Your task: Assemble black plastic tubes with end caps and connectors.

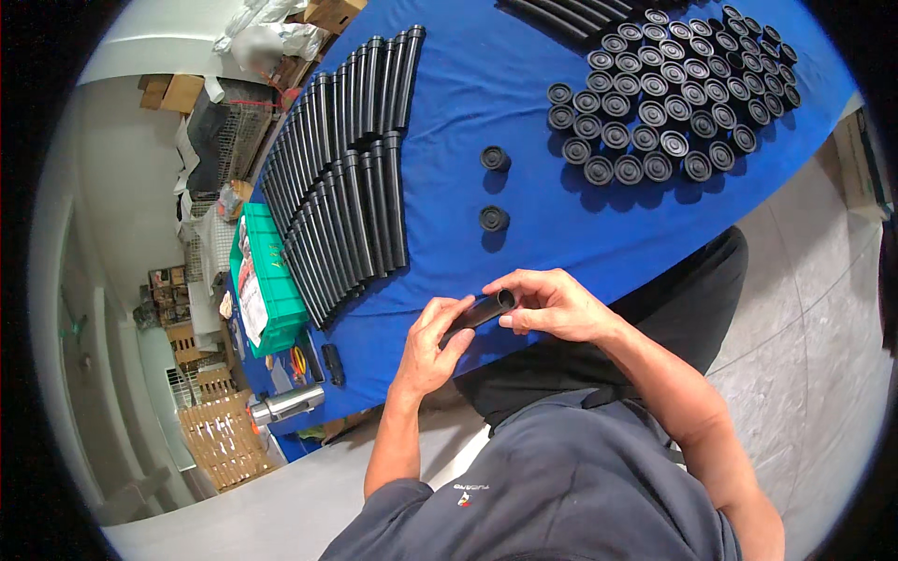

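Observation:
Over the near edge of the blue-covered table I hold a black tube, tilted, its hollow end up toward the right. My left hand is wrapped round its lower part. The fingers of my right hand pinch around the tube's open rim. Two round black caps stand by themselves on the cloth beyond my hands. To the left lie rows of black tubes with collared ends. Many more round black caps stand grouped at the far right.
A green crate with papers sits at the table's left edge. Near it are a silver cylindrical object, yellow-and-red-handled tools and a small black object. More dark tubes lie at the far edge. Cardboard boxes stand beyond the left side.

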`<control>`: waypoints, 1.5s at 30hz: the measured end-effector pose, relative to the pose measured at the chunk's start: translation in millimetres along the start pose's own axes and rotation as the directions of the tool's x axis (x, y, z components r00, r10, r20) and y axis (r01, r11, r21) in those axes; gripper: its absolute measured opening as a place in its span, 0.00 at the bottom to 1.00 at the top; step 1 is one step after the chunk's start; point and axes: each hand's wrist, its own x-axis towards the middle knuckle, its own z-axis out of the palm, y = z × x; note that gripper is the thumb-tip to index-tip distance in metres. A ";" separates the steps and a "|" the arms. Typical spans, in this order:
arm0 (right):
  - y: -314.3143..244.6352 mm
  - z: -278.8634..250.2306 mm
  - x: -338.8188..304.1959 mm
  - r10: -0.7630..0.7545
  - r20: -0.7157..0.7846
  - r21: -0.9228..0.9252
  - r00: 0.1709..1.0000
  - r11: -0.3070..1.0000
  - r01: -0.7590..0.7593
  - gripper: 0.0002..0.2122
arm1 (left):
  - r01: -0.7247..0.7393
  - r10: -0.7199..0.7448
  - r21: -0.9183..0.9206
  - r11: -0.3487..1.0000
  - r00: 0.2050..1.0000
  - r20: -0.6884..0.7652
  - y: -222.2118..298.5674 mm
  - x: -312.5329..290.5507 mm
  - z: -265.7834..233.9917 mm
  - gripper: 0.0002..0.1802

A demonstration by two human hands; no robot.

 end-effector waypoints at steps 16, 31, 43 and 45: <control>-7.7 -3.5 -1.2 -0.108 0.091 -0.175 0.990 0.977 0.123 0.16 | 0.122 -0.123 -0.133 0.984 0.992 -0.001 -1.8 -4.9 5.5 0.19; -4.5 2.1 5.4 -0.048 -0.008 -0.438 0.999 0.898 0.040 0.18 | 0.039 -0.038 -0.077 0.996 0.999 0.015 -21.1 -5.3 -1.1 0.23; -7.0 5.5 7.1 0.046 -0.063 -0.363 0.997 0.930 -0.065 0.15 | 0.143 -0.148 -0.075 0.987 0.986 -0.079 -23.5 -0.5 9.7 0.20; -8.3 6.5 6.9 -0.073 -0.073 -0.440 0.995 0.897 0.033 0.16 | 0.079 -0.083 -0.088 0.993 0.995 -0.048 -20.9 1.4 7.5 0.18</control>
